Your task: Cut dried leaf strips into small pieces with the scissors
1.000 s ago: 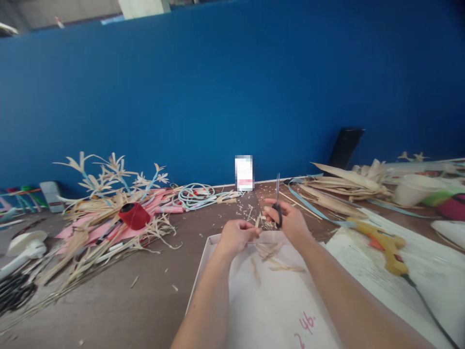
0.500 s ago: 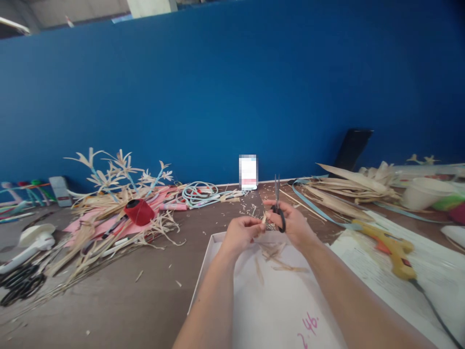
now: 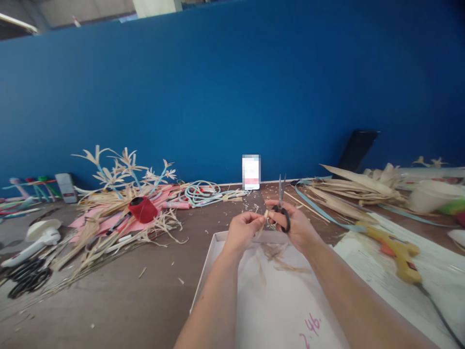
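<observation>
My left hand is pinched shut on a small strip of dried straw, held above the far edge of a shallow white box lid. My right hand grips small black-handled scissors, blades pointing up and away from me. The thumb and fingertips of both hands meet at the straw piece. Cut straw scraps lie in the lid under my hands.
A heap of straw flowers and strips with a red thread spool lies at left, black scissors nearer the left edge. A yellow glue gun rests on paper at right, dried leaves behind. A blue wall backs the table.
My hands have stayed together at the straw piece, the scissors tilting slightly. The view has shifted a little, so things appear further right and lower.
</observation>
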The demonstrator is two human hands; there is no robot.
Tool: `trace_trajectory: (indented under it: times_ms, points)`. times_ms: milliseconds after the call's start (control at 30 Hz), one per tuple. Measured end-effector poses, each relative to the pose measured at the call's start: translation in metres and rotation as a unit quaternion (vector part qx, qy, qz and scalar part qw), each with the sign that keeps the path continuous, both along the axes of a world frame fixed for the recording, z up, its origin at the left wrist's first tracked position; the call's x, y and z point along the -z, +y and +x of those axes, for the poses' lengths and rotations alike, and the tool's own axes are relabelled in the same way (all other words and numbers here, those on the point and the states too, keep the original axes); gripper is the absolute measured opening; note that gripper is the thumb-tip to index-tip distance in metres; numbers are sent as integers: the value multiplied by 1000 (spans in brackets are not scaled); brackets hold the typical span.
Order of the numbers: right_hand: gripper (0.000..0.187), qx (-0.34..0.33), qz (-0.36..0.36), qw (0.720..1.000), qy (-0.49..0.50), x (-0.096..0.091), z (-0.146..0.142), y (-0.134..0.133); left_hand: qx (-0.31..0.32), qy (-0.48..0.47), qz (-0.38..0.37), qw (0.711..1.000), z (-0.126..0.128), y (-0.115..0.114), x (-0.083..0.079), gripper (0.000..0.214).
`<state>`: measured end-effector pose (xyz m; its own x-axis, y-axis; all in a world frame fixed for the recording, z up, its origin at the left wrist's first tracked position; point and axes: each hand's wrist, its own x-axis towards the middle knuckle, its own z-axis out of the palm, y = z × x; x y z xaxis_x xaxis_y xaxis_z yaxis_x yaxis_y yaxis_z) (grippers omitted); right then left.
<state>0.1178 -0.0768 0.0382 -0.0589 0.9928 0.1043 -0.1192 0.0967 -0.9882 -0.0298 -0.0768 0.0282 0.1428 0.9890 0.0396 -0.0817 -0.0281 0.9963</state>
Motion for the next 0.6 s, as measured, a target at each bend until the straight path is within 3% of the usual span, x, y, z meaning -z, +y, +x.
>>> trace_trajectory:
  times_ms: [367, 600]
  points:
    - [43, -39, 6, 999, 7, -5, -3, -6, 78, -48, -37, 995, -1, -6, -5, 34]
    - [44, -1, 27, 1000, -9, -5, -3, -3, 34, 0, -32, 999, -2, -5, -6, 31]
